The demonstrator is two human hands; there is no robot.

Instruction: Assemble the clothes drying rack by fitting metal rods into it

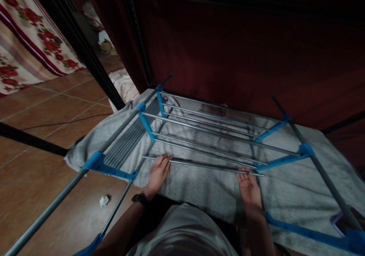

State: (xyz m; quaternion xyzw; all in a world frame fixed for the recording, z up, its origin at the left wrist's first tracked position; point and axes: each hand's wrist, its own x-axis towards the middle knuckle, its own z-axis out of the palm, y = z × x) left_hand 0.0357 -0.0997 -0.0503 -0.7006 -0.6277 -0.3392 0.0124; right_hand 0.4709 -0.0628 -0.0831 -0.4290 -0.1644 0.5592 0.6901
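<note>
A loose metal rod (203, 166) lies crosswise between my two hands, in front of a partly assembled rack of metal tubes and blue plastic brackets. My left hand (158, 173) has its fingers closed over the rod near its left end. Near the right end, my right hand (248, 185) turns palm up, its fingers curled round the rod. Several crossbars run behind it from the left blue bracket (146, 122) to the right blue bracket (281, 161). A long grey side tube (122, 128) slopes down on the left, and another side tube (327, 180) on the right.
Several more rods (128, 140) lie in a row at the left on the grey blanket (182, 191). A dark phone-like object (339, 221) rests at the lower right. Black bars (94, 71) stand at the left. Crumpled white paper (104, 200) is on the tiled floor (68, 214).
</note>
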